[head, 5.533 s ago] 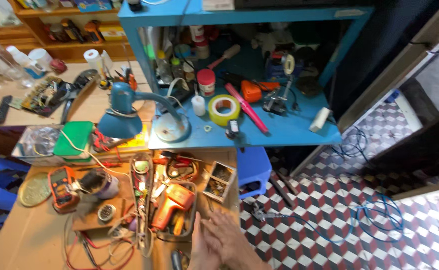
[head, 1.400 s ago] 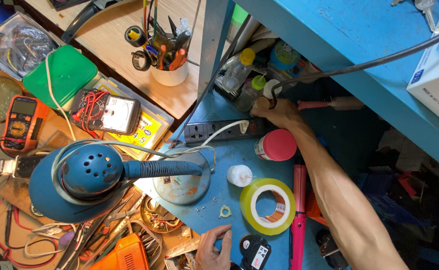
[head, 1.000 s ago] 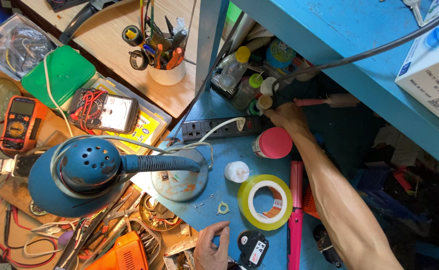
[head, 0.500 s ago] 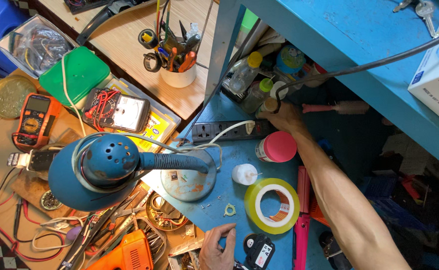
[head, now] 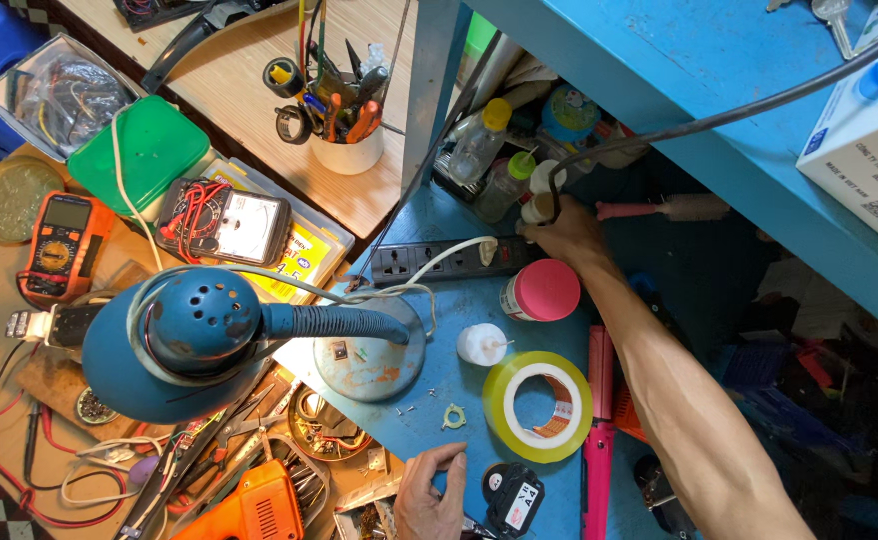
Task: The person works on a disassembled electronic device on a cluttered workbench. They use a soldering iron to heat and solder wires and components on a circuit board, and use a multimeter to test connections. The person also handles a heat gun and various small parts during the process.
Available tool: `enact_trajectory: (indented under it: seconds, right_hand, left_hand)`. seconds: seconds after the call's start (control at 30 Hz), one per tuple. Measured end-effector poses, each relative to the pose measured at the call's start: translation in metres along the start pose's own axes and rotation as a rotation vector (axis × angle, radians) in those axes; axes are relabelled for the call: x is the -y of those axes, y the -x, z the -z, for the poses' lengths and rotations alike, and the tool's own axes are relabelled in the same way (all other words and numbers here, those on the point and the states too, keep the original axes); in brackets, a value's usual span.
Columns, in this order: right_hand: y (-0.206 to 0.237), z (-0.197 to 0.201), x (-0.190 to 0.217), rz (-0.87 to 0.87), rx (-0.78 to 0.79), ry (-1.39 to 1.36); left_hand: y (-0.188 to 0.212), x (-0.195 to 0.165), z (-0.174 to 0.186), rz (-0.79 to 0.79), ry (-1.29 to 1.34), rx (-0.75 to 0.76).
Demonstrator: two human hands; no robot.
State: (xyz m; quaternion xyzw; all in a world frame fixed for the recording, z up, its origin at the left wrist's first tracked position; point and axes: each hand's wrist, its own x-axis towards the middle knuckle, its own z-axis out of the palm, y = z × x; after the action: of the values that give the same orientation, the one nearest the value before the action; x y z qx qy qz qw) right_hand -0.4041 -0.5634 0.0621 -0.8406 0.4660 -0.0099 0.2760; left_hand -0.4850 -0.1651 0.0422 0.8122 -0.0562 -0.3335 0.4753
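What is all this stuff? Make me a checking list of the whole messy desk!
Surface: blue bench beside a wooden table.
Things in hand: right hand reaches the back of the bench, at a black cable and the power strip; whether it grips, cannot tell. Left hand rests on the bench edge, holding nothing.
Clutter: yellow tape roll, pink-lidded jar, small white bottle, blue desk lamp, orange drill, tool cup, two meters.
Cables: white cord into the power strip; red leads on the table.
Surroundings: blue shelf overhead, white box on it.
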Motion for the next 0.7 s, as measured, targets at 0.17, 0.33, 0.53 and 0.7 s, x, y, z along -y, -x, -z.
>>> enact_trajectory:
  seconds: [0.17,0.33,0.53,0.7]
  right_hand:
    - [0.018,0.011,0.019,-0.045,0.151,-0.328]
    - [0.026,0.031,0.038,0.091,0.074,0.324]
    - [0.029,0.027,0.027,-0.065,0.029,0.256]
    - [0.038,0.011,-0.014,0.005,-0.049,-0.122]
  left_hand:
    - [0.001,-0.003,0.002,0.057,-0.031,0.014]
    - [0.001,-0.003,0.004,0.042,-0.034,0.023]
    - [0.001,-0.003,0.004,0.051,-0.016,0.02]
    - [0.0,0.0,0.004,0.011,-0.003,0.003]
